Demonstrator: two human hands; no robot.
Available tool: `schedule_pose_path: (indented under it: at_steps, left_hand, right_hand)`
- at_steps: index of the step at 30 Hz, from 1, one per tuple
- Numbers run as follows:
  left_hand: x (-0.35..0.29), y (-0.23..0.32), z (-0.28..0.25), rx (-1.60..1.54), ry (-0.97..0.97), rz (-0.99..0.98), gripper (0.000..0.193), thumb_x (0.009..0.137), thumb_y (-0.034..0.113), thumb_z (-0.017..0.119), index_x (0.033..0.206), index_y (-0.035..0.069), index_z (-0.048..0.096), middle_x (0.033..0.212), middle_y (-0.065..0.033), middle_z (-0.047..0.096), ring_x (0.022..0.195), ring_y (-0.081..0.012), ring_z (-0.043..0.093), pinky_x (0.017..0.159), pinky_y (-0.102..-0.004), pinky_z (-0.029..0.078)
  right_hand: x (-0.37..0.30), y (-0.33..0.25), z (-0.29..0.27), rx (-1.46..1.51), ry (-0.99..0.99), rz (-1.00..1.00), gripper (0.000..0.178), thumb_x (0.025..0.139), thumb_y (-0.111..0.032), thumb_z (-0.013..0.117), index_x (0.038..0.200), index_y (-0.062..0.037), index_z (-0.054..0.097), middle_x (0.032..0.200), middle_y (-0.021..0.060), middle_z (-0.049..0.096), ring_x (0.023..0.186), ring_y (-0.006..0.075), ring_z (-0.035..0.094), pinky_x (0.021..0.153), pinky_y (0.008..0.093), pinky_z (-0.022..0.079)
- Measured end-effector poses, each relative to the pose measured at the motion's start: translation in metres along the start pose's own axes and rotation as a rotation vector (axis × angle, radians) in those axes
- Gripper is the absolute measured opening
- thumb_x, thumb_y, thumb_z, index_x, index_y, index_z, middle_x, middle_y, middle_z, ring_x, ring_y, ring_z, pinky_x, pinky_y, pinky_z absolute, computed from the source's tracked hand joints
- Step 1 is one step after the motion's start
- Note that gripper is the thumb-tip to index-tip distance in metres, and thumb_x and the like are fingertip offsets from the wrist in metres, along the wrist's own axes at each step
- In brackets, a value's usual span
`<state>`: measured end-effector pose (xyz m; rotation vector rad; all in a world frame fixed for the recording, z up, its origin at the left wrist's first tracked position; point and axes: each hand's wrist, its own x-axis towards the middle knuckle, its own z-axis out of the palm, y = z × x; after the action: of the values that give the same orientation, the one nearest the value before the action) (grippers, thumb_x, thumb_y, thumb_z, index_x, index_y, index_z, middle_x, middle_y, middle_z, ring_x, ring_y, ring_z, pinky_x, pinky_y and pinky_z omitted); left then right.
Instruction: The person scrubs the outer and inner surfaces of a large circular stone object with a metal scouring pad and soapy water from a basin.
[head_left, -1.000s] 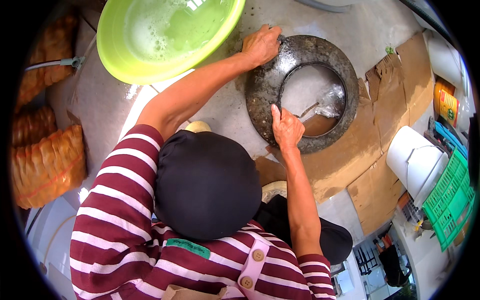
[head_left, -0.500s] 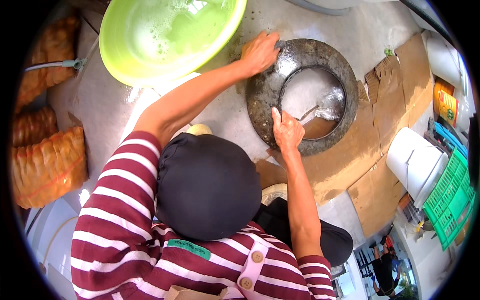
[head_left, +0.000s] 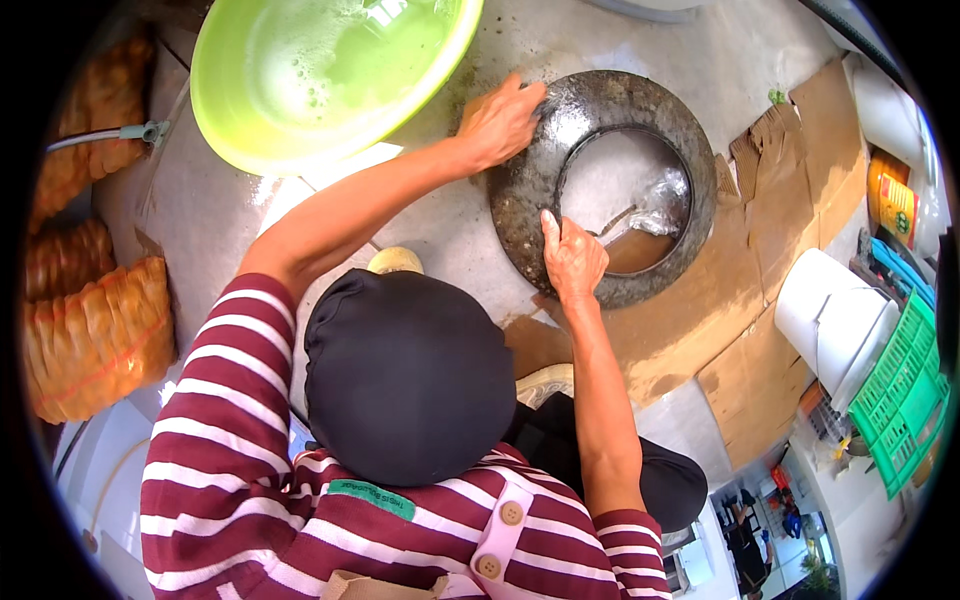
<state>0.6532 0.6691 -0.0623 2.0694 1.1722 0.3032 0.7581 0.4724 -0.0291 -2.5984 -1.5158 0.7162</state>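
Our right hand (head_left: 577,258) gripped the ring (head_left: 525,190), mottling remaining beyond one shiny patch; anything in our curled left hand (head_left: 498,122) was hidden.

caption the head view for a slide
Left hand at a dark ring, right hand on its inner rim, green basin alongside

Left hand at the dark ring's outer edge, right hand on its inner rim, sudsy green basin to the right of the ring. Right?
One fix: the sudsy green basin is to the left of the dark ring, as the head view shows. Left hand at the outer edge and right hand on the inner rim stand.
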Motion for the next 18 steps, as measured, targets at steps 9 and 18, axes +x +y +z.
schedule_pose_path:
  at_steps: [9,18]
  left_hand:
    - [0.029,0.001,0.007,0.052,0.072,0.019,0.023,0.088,0.020,0.060,0.109,0.010,0.053,0.106,-0.0202,0.055,0.092,-0.0427,0.060,0.077,-0.0510,0.050]
    - [0.041,0.010,0.002,0.062,-0.005,-0.027,0.025,0.089,0.018,0.057,0.111,0.008,0.053,0.111,-0.0197,0.054,0.093,-0.0422,0.059,0.080,-0.0509,0.049]
  right_hand:
    - [0.000,-0.002,-0.002,0.017,0.008,0.006,0.052,0.094,-0.052,0.050,0.071,-0.0066,0.061,0.069,0.0174,0.065,0.066,0.0392,0.062,0.062,0.0482,0.047]
    - [0.001,-0.001,0.001,-0.007,0.020,-0.006,0.053,0.094,-0.052,0.050,0.069,-0.0063,0.060,0.068,0.0177,0.064,0.065,0.0387,0.062,0.061,0.0479,0.046]
